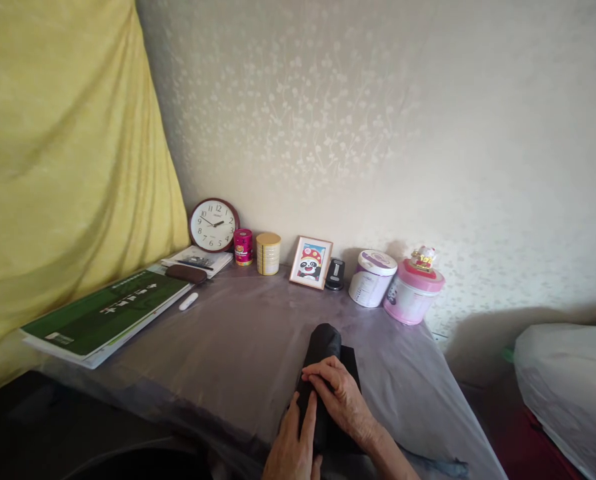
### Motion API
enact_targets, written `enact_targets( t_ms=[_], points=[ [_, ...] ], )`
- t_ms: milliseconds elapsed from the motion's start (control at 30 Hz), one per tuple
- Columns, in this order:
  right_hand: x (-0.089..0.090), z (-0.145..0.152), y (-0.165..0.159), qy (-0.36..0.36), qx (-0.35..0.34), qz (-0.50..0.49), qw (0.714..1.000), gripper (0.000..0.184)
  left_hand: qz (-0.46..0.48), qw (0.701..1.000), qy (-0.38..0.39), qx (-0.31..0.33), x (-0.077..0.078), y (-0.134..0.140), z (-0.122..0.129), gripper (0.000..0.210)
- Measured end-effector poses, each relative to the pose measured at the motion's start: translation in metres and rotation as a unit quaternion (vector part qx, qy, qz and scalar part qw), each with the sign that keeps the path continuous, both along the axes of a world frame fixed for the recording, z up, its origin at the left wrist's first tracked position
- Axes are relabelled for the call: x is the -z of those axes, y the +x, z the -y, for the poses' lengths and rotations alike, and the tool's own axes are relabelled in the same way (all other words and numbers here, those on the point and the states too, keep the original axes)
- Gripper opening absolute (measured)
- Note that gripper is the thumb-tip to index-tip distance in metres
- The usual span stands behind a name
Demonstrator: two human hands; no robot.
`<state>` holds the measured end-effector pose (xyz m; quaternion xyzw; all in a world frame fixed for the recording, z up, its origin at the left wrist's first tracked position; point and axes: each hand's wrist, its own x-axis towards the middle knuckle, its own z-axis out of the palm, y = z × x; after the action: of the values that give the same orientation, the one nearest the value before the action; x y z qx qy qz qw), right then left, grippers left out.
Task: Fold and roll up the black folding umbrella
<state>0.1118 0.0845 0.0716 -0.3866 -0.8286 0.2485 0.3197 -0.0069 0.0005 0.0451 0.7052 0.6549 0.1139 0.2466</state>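
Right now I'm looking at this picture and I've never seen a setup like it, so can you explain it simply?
There's no machine: these are a person's bare hands, seen by one camera worn on the head, looking forward and down. At the near side of the covered table, the left hand and right hand both touch a black rolled-looking bundle; I can't tell how firmly they hold it. Toward the wall are a round clock, a pink tin, a yellow-lidded can, a panda picture and two tubs. A green-covered book lies at left.
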Motion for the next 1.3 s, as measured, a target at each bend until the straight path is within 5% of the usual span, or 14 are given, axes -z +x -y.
enact_targets(
  t_ms=[167, 567, 667, 767, 867, 1067, 1200, 1300],
  points=[
    [0.012, -0.021, 0.002, 0.091, -0.04, 0.083, 0.992, 0.028, 0.012, 1.0, -0.016, -0.023, 0.0, 0.003, -0.001, 0.079],
    [0.026, -0.083, 0.002, 0.115, 0.023, 0.08, 0.99, 0.033, 0.041, 0.996, -0.064, -0.041, -0.003, 0.002, -0.005, 0.083],
    [0.03, -0.097, 0.007, 0.079, 0.085, 0.034, 0.993, 0.034, 0.051, 0.996, -0.057, -0.041, -0.004, 0.001, -0.003, 0.083],
    [0.035, -0.103, 0.023, -0.035, 0.212, -0.037, 0.976, 0.038, 0.06, 0.997, -0.041, -0.024, -0.005, -0.001, 0.0, 0.081],
    [0.038, -0.096, 0.048, -0.102, 0.277, -0.082, 0.952, 0.044, 0.075, 0.997, -0.015, -0.023, -0.005, -0.003, 0.005, 0.079],
    [0.028, -0.047, 0.072, -0.221, 0.284, -0.197, 0.912, 0.048, 0.092, 0.995, 0.026, -0.021, -0.004, -0.004, 0.012, 0.073],
    [0.021, -0.018, 0.065, -0.239, 0.27, -0.151, 0.92, 0.044, 0.089, 0.995, 0.031, -0.016, -0.004, -0.004, 0.014, 0.071],
    [0.024, -0.006, 0.058, -0.176, 0.279, -0.08, 0.941, 0.047, 0.102, 0.994, 0.044, -0.024, -0.003, -0.003, 0.014, 0.071]
  ],
)
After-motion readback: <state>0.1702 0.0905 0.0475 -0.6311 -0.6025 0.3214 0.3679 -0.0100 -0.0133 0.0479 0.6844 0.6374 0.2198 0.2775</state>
